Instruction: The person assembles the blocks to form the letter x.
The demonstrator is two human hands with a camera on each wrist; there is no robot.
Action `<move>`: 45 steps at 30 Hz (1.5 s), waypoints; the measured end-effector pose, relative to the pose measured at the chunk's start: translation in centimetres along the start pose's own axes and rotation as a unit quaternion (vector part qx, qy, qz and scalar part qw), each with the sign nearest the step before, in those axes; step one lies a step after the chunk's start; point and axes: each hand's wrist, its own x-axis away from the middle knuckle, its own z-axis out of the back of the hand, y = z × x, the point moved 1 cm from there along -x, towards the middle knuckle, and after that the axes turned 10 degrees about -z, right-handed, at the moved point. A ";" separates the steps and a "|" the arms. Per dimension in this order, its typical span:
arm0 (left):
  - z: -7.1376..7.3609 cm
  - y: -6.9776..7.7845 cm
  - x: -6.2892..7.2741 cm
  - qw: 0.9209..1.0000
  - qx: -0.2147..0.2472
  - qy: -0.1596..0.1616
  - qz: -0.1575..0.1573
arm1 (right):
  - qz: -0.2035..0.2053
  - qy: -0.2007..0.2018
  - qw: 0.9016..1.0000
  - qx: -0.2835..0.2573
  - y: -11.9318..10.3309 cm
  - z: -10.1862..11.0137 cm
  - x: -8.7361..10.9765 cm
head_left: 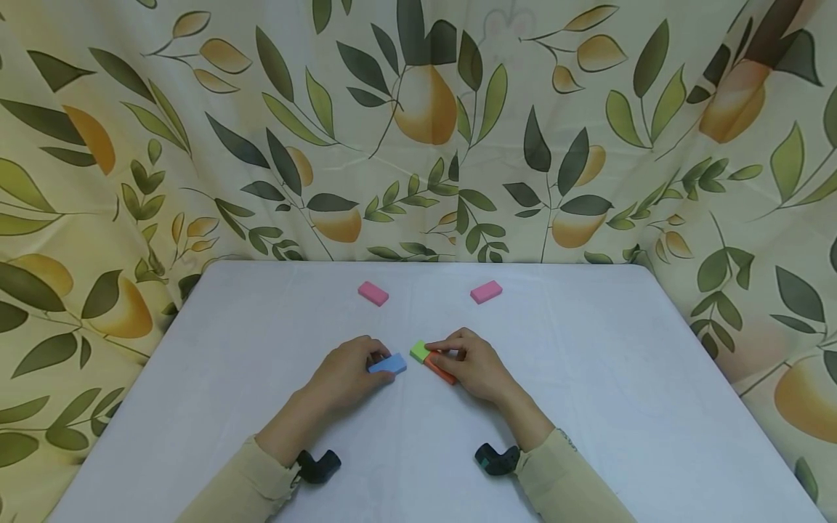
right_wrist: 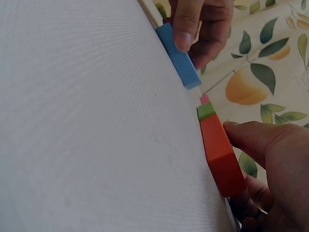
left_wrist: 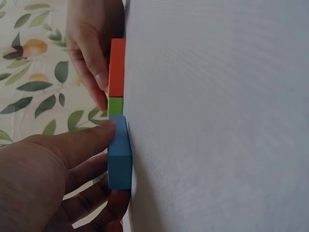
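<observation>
My left hand [head_left: 345, 372] pinches a blue rectangular block [head_left: 390, 364] between thumb and fingers, low over the white table. In the left wrist view the thumb lies along one side of the blue block [left_wrist: 119, 153]. To its right, my right hand [head_left: 479, 367] pinches an orange-red block [head_left: 441, 370], fingertips partly covering it. A green block [head_left: 418, 351] meets the orange-red block's far end, on the side toward the blue one. From the right wrist, a gap shows between the green block [right_wrist: 206, 110] and the blue block [right_wrist: 179, 57].
Two pink blocks lie farther back on the white-covered table [head_left: 229, 349], one at left [head_left: 373, 293] and one at right [head_left: 486, 292]. A leaf-and-fruit patterned curtain [head_left: 418, 181] hangs behind the table. Black devices [head_left: 319, 466] sit at both wrists.
</observation>
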 end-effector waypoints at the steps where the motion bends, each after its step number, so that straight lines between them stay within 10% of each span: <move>1: 0.0 0.1 0.0 1.000 0.000 0.001 0.000 | 0.001 0.000 1.000 0.000 0.0 0.0 0.0; 45: -0.8 0.5 -0.7 1.000 0.000 -0.009 -0.004 | 0.004 0.001 1.000 0.005 0.0 0.0 -0.1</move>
